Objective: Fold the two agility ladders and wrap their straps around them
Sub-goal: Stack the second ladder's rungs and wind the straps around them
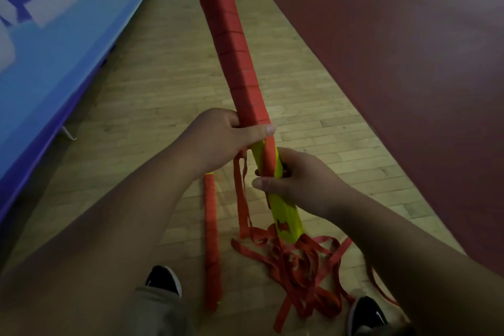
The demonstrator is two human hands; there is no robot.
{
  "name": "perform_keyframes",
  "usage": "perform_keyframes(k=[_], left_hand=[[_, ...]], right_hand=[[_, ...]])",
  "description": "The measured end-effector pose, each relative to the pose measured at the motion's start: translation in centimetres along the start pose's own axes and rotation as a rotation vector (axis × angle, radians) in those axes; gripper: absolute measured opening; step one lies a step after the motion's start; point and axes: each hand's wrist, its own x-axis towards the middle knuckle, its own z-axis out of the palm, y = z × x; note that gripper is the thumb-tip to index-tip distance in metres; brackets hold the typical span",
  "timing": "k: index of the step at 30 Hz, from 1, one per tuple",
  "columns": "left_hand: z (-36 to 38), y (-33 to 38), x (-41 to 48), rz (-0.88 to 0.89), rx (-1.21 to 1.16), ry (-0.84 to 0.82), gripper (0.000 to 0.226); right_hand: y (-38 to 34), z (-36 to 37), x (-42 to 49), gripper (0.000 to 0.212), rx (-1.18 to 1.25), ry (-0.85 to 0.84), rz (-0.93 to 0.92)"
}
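Note:
A folded agility ladder (pixel 283 213), a stack of yellow rungs, stands tilted on the floor with red strap wound tightly around its upper part (pixel 231 43). My left hand (pixel 218 139) grips the bundle at the lower edge of the wrapping. Just below, my right hand (pixel 300 177) holds the bare yellow rungs and a red strap crossing them. Loose red strap (pixel 300 262) lies tangled on the floor at the bundle's foot. A second ladder bundle (pixel 211 240), fully wrapped in red, lies flat on the floor to the left.
I stand on a wooden gym floor (pixel 152 95), my black shoes (pixel 163 281) at the bottom. A blue banner wall (pixel 54 43) runs along the left. A dark red floor area (pixel 409 63) fills the right.

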Motion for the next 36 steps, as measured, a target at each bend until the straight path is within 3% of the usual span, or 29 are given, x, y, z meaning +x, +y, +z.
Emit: perform_keyframes(k=[10,13,17,21,33,36], left_hand=[[-1.5,-1.3,0.5,0.123,-0.349,-0.23,0.029],[-1.7,-1.4,0.6,0.13,-0.354,-0.264,0.039],[-1.9,-1.0,0.5,0.151,-0.272,-0.206,0.054],[-2.1,-1.0,0.5,0.136,-0.227,-0.161,0.052],[-2.1,-1.5,0.4,0.092,-0.019,-0.1,0.036],[-1.9,-1.7,0.2,0.099,0.043,-0.106,0.031]], right_hand=[[-1.2,-3.1,-1.0,0.033,0.304,-0.446,0.048],[-0.8,-3.4,-1.1,0.03,0.328,-0.44,-0.003],[-0.7,-3.3,-1.3,0.01,0.438,-0.416,-0.054],[-0.5,-3.2,-1.1,0.026,0.417,-0.343,-0.041],[0.0,-2.3,-0.4,0.027,0.276,-0.169,0.014],[0.2,-2.0,-0.4,0.018,0.254,-0.15,0.026]])
